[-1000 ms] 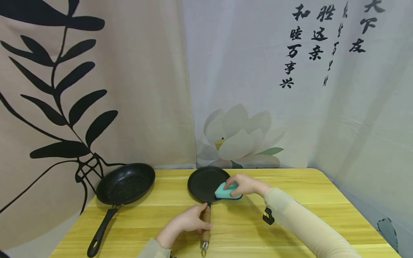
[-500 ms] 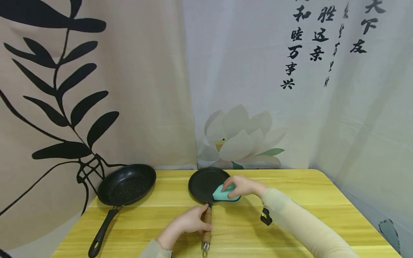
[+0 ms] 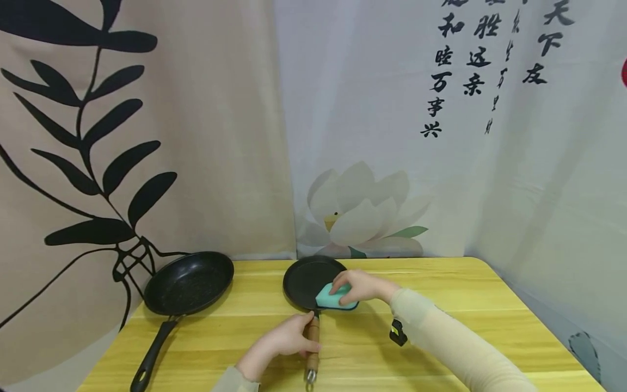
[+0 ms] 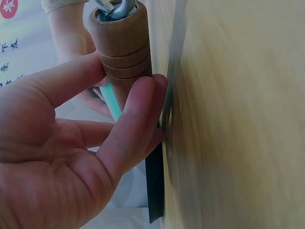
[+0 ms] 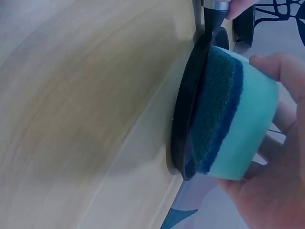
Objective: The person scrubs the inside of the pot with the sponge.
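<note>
A small flat black pan (image 3: 305,280) with a wooden handle (image 3: 312,332) lies near the middle of the table. My left hand (image 3: 289,338) grips that handle, thumb on one side and fingers on the other; the left wrist view shows the handle's ringed wooden end (image 4: 125,45) between them. My right hand (image 3: 360,287) holds a turquoise sponge (image 3: 333,297) at the pan's near right part. In the right wrist view, the sponge's dark blue scouring layer (image 5: 219,95) faces the pan and lies at its rim, with the fingers around the lighter foam.
A larger, deeper black frying pan (image 3: 188,283) stands at the left of the wooden table (image 3: 416,337), its black handle (image 3: 153,356) toward the near edge. Behind the table hangs a printed curtain (image 3: 235,136) with leaves, a lotus and writing.
My right hand has slid the sponge a little left along the pan's near right part. The left hand keeps its hold on the handle. The head view has shifted slightly.
</note>
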`<state>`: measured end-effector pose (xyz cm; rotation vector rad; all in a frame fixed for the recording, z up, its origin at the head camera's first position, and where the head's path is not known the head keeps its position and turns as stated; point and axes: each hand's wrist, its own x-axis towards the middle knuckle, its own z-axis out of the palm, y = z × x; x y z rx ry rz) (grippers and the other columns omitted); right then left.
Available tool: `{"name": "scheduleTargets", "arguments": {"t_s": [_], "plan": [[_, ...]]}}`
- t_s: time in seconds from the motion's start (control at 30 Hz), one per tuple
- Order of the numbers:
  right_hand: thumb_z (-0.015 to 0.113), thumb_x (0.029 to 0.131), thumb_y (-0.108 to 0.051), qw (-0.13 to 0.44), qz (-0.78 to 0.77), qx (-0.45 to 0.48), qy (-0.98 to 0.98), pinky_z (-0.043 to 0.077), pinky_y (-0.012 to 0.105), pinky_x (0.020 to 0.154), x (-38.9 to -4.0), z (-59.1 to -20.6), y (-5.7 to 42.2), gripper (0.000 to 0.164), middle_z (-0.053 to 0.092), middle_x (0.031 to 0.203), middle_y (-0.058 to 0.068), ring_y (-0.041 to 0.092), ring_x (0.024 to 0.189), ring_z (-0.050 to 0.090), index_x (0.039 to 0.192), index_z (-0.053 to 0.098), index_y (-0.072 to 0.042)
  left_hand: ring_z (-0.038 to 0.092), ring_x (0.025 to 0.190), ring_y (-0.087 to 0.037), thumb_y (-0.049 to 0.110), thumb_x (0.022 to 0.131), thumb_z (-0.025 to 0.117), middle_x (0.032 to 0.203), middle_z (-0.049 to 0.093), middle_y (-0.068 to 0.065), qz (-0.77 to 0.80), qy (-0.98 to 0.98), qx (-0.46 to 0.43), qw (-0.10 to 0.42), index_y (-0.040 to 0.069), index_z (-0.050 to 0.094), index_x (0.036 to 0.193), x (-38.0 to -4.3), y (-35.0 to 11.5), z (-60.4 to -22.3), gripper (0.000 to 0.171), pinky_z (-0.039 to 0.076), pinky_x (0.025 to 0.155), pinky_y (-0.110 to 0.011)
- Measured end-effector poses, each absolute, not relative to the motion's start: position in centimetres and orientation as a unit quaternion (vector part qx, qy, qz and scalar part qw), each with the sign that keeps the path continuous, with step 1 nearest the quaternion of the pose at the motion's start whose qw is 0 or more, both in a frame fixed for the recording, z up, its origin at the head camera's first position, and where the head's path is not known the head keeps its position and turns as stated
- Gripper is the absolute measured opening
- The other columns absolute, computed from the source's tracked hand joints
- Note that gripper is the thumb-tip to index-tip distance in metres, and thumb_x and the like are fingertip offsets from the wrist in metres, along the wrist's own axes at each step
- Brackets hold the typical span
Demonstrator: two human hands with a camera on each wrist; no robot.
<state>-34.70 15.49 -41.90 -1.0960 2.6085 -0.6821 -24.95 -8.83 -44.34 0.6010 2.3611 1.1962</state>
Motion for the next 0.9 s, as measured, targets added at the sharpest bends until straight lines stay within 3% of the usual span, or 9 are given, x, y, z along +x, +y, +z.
{"name": "scheduleTargets", "arguments": {"t_s": [0.07,0.5,0.9], "plan": [[0.072,0.081,-0.018,0.118,-0.236,-0.373,0.89,0.045,0.041,0.096,-34.8,-42.1,15.3,0.03,0.059,0.129,0.008,0.026,0.12,0.053,0.11,0.075,-0.019,0.064,0.057,-0.023,0.012,0.085,0.076,0.123,0.057,-0.027,0.432,0.85,0.215,0.211,-0.018,0.028,0.143,-24.9,-8.8,-44.4,0.081,0.051,0.068,-0.029],[0.072,0.081,-0.018,0.122,-0.235,-0.38,0.886,0.046,0.039,0.095,-34.7,-42.1,14.2,0.031,0.058,0.129,0.007,0.027,0.12,0.053,0.112,0.074,-0.018,0.064,0.057,-0.02,0.009,0.083,0.076,0.128,0.051,-0.033,0.435,0.85,0.221,0.201,-0.02,0.028,0.141,-24.9,-8.9,-44.9,0.081,0.052,0.061,-0.028],[0.073,0.082,-0.018,0.12,-0.231,-0.397,0.88,0.046,0.039,0.096,-34.9,-42.2,13.5,0.031,0.057,0.13,0.01,0.028,0.12,0.052,0.113,0.074,-0.017,0.063,0.056,-0.021,0.011,0.084,0.076,0.132,0.048,-0.032,0.433,0.851,0.217,0.203,-0.019,0.028,0.142,-25.2,-9.0,-45.1,0.081,0.052,0.063,-0.028]]}}
